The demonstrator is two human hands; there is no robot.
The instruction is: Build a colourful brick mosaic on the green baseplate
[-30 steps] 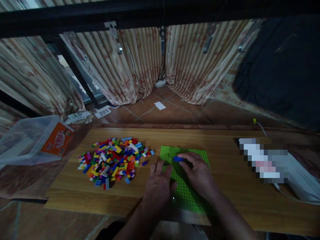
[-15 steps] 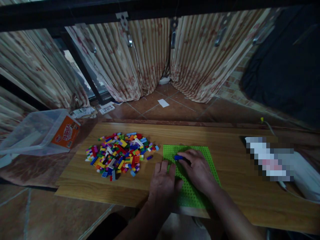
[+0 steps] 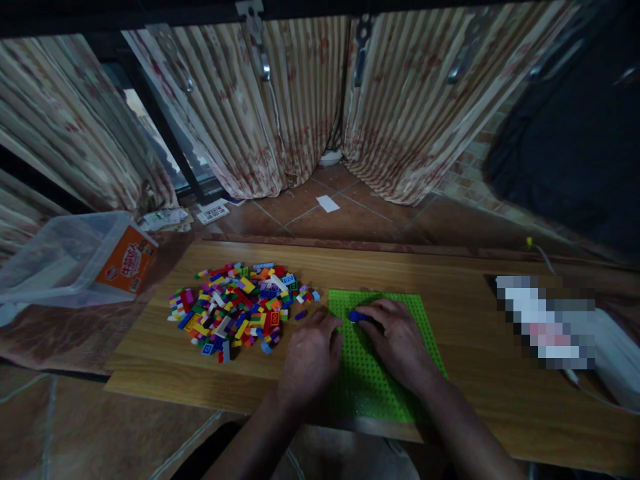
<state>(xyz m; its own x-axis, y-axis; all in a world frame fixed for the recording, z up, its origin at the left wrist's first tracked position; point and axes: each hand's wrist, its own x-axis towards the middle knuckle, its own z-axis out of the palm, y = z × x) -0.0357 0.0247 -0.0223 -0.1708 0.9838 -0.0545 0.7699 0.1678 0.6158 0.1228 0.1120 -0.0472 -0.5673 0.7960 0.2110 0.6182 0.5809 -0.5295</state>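
Note:
A green studded baseplate (image 3: 395, 303) lies on the wooden board (image 3: 450, 280) in front of me. My right hand (image 3: 395, 340) rests on the plate, its fingertips closed on a small blue brick (image 3: 356, 316) near the plate's upper left. My left hand (image 3: 311, 353) lies palm down at the plate's left edge, fingers loosely curled and holding nothing. A heap of several coloured bricks (image 3: 240, 307) sits on the board just left of my left hand.
A clear plastic tub (image 3: 65, 257) with an orange label lies on its side at the far left. A blurred-out object (image 3: 547, 323) and a white cable sit at the board's right end. Striped curtains (image 3: 280, 107) hang behind over a tiled floor.
My left hand has slid slightly left and back, off the plate's surface to its left edge. My right hand stays on the blue brick. The camera has tilted down a little.

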